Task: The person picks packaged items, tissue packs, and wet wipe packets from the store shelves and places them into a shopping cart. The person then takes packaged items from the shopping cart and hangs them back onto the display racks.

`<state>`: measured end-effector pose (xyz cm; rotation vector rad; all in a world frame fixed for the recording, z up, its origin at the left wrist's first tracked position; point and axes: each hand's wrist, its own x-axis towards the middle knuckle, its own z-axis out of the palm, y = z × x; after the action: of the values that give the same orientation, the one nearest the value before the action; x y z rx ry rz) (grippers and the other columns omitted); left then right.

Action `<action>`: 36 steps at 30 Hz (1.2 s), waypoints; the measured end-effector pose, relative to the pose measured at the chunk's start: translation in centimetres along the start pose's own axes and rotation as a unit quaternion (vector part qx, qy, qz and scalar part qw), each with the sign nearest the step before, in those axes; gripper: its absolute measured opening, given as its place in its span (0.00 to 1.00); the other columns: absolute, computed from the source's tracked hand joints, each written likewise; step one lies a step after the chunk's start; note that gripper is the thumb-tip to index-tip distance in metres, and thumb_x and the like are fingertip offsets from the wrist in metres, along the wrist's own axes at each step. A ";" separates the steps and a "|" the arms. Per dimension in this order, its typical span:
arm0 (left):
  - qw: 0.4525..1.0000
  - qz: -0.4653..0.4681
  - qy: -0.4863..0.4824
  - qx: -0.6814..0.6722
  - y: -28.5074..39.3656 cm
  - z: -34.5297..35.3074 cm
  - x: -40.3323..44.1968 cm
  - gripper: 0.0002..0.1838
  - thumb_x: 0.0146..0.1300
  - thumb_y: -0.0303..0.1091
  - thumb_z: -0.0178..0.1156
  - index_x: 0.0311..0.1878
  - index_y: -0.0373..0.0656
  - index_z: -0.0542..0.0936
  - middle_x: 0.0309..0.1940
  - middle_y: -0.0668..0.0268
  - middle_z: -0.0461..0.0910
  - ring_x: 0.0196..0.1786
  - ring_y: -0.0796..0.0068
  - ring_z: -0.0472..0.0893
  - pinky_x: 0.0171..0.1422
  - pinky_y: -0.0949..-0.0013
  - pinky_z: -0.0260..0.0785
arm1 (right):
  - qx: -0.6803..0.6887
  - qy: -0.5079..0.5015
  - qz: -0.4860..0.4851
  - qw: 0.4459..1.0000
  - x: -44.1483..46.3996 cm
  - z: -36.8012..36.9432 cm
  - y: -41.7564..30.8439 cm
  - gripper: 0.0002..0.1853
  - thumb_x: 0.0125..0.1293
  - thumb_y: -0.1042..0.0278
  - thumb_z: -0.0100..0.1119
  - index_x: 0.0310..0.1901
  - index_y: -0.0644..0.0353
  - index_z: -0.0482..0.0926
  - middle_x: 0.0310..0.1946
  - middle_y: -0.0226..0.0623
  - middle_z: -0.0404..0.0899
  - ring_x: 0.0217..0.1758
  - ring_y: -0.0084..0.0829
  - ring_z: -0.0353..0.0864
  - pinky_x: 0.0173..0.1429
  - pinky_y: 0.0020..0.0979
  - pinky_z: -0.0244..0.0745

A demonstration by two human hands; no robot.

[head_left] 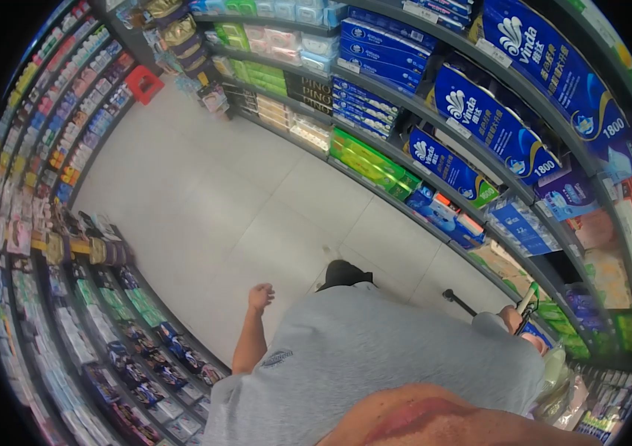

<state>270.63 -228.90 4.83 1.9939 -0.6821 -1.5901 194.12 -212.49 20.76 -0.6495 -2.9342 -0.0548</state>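
My left hand hangs beside my body over the tiled floor, its fingers loosely bent and apart, with nothing visible in it. On the other side, my right hand is closed near the lower shelves, against a pale green, stick-like thing. What exactly it grips is partly hidden by my sleeve. A black rod with a rounded end sticks out beside this hand. Below it, a clear plastic bag lies against my grey T-shirt.
Tall shelves at the right carry blue Vinda tissue packs and green packs. Shelves of small packaged goods line the left. A red plastic object stands at the aisle's far end, on the pale tiled floor.
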 end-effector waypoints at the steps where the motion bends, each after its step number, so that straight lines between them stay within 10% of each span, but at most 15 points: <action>1: 1.000 -0.022 0.013 0.001 -1.1 -0.4 -0.1 0.18 0.64 0.39 0.58 0.51 0.37 0.78 0.37 0.57 0.83 0.35 0.67 0.82 0.35 0.66 0.73 | 0.002 0.000 -0.001 1.000 -1.3 -0.1 -0.9 0.27 0.59 0.40 0.58 0.51 0.55 0.79 0.53 0.42 0.79 0.58 0.44 0.77 0.59 0.48 0.66; 9: 0.984 -0.174 0.041 0.016 -7.2 -7.0 -1.1 0.20 0.63 0.38 0.57 0.53 0.34 0.77 0.39 0.51 0.82 0.37 0.59 0.83 0.38 0.59 0.75 | 0.005 -0.001 -0.021 1.000 -10.7 -0.2 -7.5 0.27 0.59 0.41 0.58 0.51 0.54 0.79 0.53 0.42 0.79 0.57 0.44 0.77 0.59 0.48 0.66; 17: 0.930 0.099 -0.028 0.354 -2.2 -14.2 8.1 0.20 0.63 0.40 0.56 0.54 0.38 0.78 0.40 0.52 0.83 0.39 0.61 0.82 0.40 0.59 0.74 | -0.004 -0.014 0.005 1.000 -19.7 0.8 -13.0 0.27 0.59 0.41 0.58 0.50 0.54 0.79 0.53 0.42 0.80 0.57 0.44 0.78 0.59 0.47 0.66; 24: 0.993 -0.092 0.040 0.068 18.9 -16.7 20.4 0.20 0.64 0.39 0.56 0.55 0.35 0.76 0.39 0.53 0.83 0.39 0.62 0.83 0.38 0.63 0.75 | -0.006 -0.022 0.066 0.998 -25.2 -0.9 -14.5 0.27 0.59 0.41 0.58 0.50 0.54 0.79 0.52 0.42 0.80 0.57 0.43 0.78 0.59 0.47 0.66; 36: 0.935 0.044 -0.248 0.251 39.7 -0.5 32.1 0.20 0.67 0.40 0.57 0.56 0.36 0.76 0.41 0.55 0.83 0.37 0.67 0.83 0.39 0.67 0.75 | 0.012 0.043 0.146 0.988 -32.3 -3.6 -20.6 0.12 0.54 0.55 0.62 0.38 0.47 0.86 0.41 0.33 0.85 0.47 0.37 0.82 0.52 0.41 0.67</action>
<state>274.34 -279.79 7.53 1.8404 -1.4788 -2.0363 214.90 -244.92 19.68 -1.0360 -2.7229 -0.0166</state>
